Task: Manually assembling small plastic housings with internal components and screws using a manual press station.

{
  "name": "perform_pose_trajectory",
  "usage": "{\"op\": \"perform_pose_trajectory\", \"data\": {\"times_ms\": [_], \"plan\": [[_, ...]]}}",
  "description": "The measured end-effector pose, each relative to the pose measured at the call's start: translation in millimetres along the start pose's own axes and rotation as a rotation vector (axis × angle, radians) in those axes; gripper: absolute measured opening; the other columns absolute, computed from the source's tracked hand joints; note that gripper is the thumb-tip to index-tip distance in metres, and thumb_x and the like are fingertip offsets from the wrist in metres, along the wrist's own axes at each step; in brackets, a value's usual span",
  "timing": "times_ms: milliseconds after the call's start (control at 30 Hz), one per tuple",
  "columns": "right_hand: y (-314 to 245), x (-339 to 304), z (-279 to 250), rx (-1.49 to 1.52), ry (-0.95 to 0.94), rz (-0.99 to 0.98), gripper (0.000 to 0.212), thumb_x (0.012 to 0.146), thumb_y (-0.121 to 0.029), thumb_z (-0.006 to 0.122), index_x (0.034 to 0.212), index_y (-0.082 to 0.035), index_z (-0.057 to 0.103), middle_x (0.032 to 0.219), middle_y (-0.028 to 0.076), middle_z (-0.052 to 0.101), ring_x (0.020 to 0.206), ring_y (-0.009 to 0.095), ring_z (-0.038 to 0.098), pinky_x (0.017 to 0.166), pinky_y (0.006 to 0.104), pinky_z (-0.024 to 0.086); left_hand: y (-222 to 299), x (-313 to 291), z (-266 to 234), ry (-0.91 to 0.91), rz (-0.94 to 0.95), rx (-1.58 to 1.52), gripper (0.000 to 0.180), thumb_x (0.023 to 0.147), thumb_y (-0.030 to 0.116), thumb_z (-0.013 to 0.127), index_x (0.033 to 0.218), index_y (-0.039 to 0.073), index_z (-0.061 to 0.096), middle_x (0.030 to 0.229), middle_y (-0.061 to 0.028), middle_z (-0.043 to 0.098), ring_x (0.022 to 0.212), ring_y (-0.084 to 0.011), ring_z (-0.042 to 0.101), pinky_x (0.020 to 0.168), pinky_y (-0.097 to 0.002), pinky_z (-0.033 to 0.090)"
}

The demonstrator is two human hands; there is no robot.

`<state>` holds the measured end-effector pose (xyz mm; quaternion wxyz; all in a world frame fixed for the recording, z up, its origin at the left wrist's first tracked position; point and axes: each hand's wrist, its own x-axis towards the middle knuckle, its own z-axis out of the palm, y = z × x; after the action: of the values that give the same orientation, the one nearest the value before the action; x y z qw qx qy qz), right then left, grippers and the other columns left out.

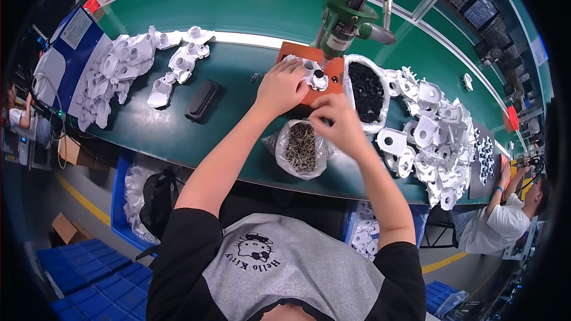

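Note:
My left hand (282,88) is closed on a white plastic part (320,84) that sits on an orange fixture block (290,50). A small black piece (319,74) shows in the part. Just to the right and nearer me, my right hand (338,120) has its fingers pinched together; whatever is between them is too small to make out. Below that hand, loose metal screws (301,147) fill an open clear plastic bag (322,165). Over the block hangs the head of a green machine (344,24), its tip close to the white part.
White plastic parts lie heaped at the left (122,65) and right (425,131) of the green bench (232,113). A white-lined tray (375,126) holds black pieces (365,92). A black case (203,101) lies left of my arm. Another person (499,226) works at far right.

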<state>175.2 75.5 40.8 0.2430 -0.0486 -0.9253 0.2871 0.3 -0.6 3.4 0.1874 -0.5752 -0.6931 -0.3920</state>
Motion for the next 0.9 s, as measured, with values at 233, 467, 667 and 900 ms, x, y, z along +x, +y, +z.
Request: {"op": "perform_pose_trajectory", "data": {"times_ms": [233, 467, 667, 900], "plan": [[60.9, 41.8, -33.3, 0.220, -0.061, 0.423, 0.018, 0.078, -0.014, 0.067, 0.081, 0.004, 0.066, 0.090, 0.006, 0.062, 0.081, 0.014, 0.056, 0.075, 0.0263, 0.042, -2.2, -2.0, 2.9, -0.025, -0.011, 0.010, 0.023, 0.074, 0.011, 0.059, 0.094, 0.000, 0.061, 0.105, -0.0189, 0.064, 0.103, -0.0315, 0.060, 0.096, -0.0416, 0.045], [85.7, 77.0, -30.5, 0.417, -0.254, 0.522, 0.014, 0.079, -0.009, 0.065, 0.083, 0.004, 0.067, 0.083, 0.005, 0.065, 0.079, 0.011, 0.058, 0.073, 0.0249, 0.044, 0.4, -1.2, 0.1, -0.026, -0.013, 0.004, 0.023, 0.074, 0.011, 0.059, 0.094, 0.000, 0.061, 0.105, -0.0187, 0.064, 0.104, -0.0314, 0.060, 0.096, -0.0415, 0.045], [86.2, 91.7, -34.7, 0.593, -0.304, 0.633, 0.015, 0.080, -0.005, 0.065, 0.071, 0.004, 0.058, 0.080, 0.007, 0.065, 0.078, 0.011, 0.059, 0.069, 0.0230, 0.045, -1.5, -1.0, 1.2, -0.025, -0.015, -0.006, 0.021, 0.074, 0.011, 0.059, 0.091, 0.000, 0.061, 0.104, -0.0190, 0.064, 0.104, -0.0317, 0.060, 0.095, -0.0410, 0.045], [88.7, 97.9, -33.5, 0.585, -0.312, 0.654, 0.011, 0.079, -0.003, 0.065, 0.077, 0.004, 0.057, 0.075, 0.006, 0.063, 0.065, 0.012, 0.059, 0.059, 0.0255, 0.046, 0.4, 0.1, -0.8, 0.005, -0.016, -0.023, 0.017, 0.073, 0.010, 0.059, 0.086, -0.001, 0.059, 0.103, -0.0195, 0.064, 0.101, -0.0333, 0.060, 0.093, -0.0414, 0.046]]}}
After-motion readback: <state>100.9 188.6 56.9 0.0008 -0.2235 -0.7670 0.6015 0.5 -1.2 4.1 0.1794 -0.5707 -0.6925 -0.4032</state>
